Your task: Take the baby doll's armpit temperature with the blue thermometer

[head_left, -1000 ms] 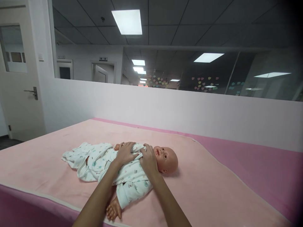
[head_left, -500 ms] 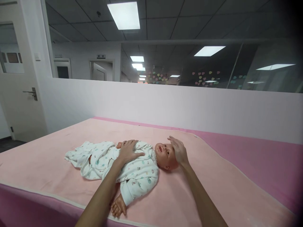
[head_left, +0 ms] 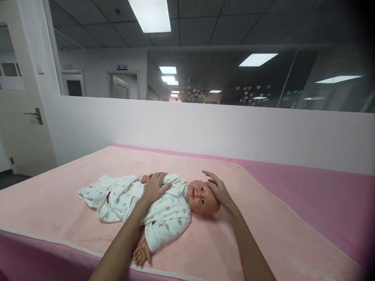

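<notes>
Head camera view, with clock hours read from its middle: a baby doll [head_left: 172, 210] lies on its back at about 6 to 7 o'clock, on a pale pink sheet [head_left: 263, 230]. Its bald head [head_left: 202, 205] points toward 3 o'clock and its legs toward 9 o'clock. It wears a white printed top [head_left: 175, 208] and matching printed trousers [head_left: 117, 199], the trouser legs lying loose and crumpled.

The person's left hand [head_left: 155, 188], at 7 o'clock, rests flat across the doll's front, thumb wide of the fingers, palm down on the top. No fold of cloth shows between thumb and fingers. The right hand [head_left: 220, 192], at 5 o'clock, lies against the crown and forehead of the doll's head with a wide, loose spread; some fingers extend past the head toward 11 o'clock, and nothing is clasped.

The doll's near hand [head_left: 142, 251] lies palm up beside the left forearm, close to the sheet's pale edging. Its far hand shows partly beyond the person's left fingers.

A darker pink bed surface [head_left: 322, 191] borders the sheet at 4 o'clock. A white half-wall [head_left: 205, 128] stands behind, a door [head_left: 17, 140] with a lever handle [head_left: 36, 114] is at 9 o'clock, and heart-shaped stickers [head_left: 251, 95] dot the glass at 2 o'clock.
</notes>
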Tool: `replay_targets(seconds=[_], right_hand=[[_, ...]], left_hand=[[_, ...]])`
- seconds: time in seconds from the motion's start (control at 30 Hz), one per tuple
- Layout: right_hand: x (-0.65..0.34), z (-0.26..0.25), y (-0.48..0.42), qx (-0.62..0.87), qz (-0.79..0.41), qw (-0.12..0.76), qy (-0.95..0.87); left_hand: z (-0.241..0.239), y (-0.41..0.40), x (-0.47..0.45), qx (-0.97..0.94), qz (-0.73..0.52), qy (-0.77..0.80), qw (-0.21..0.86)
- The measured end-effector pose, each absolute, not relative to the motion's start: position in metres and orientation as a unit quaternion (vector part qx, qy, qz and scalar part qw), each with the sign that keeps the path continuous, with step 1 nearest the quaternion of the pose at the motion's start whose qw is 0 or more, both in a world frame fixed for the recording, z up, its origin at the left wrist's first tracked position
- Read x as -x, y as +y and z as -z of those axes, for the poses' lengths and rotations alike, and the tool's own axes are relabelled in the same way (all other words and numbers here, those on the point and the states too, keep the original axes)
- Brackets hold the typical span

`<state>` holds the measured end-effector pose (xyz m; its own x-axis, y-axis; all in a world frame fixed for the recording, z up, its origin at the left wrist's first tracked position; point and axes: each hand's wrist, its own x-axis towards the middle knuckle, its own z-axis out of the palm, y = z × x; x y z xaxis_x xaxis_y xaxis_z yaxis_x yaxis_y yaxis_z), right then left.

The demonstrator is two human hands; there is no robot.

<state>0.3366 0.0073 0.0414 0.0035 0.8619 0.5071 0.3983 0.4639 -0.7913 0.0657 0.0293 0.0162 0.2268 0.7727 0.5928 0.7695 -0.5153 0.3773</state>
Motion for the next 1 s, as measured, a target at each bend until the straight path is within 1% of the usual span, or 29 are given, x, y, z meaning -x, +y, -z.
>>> replay_targets(seconds=[0.13, 0.27, 0.4, 0.53, 0.63, 0.77, 0.8, 0.83, 0.93, 1.0], right_hand=[[-0.336, -0.039, 0.007, 0.471, -0.286, 0.479, -0.683], [-0.334, -0.041, 0.005, 0.464, -0.266, 0.524, -0.663], [-0.333, -0.041, 0.004, 0.467, -0.316, 0.506, -0.653], [-0.332, -0.039, 0.006, 0.463, -0.309, 0.529, -0.64], [-0.332, -0.039, 0.008, 0.463, -0.276, 0.539, -0.648], [-0.333, -0.039, 0.009, 0.482, -0.233, 0.536, -0.653], [-0.333, -0.039, 0.009, 0.495, -0.204, 0.536, -0.653], [-0.332, -0.039, 0.008, 0.513, -0.151, 0.543, -0.648], [-0.325, -0.037, 0.002, 0.537, 0.105, 0.561, -0.622], [-0.311, -0.033, -0.005, 0.498, 0.237, 0.527, -0.647]], left_hand=[[-0.016, 0.03, -0.066, -0.784, -0.374, 0.495, 0.0], [-0.016, 0.029, -0.066, -0.785, -0.379, 0.489, -0.006], [-0.015, 0.028, -0.066, -0.784, -0.39, 0.483, -0.009], [-0.016, 0.028, -0.067, -0.779, -0.402, 0.481, -0.001], [-0.02, 0.027, -0.064, -0.788, -0.397, 0.469, 0.037], [-0.027, 0.024, -0.059, -0.852, -0.302, 0.41, 0.12], [-0.027, 0.024, -0.058, -0.862, -0.281, 0.402, 0.129], [-0.027, 0.024, -0.059, -0.864, -0.273, 0.401, 0.132], [-0.025, 0.025, -0.063, -0.84, -0.31, 0.425, 0.132], [-0.023, 0.026, -0.067, -0.819, -0.343, 0.439, 0.14]])
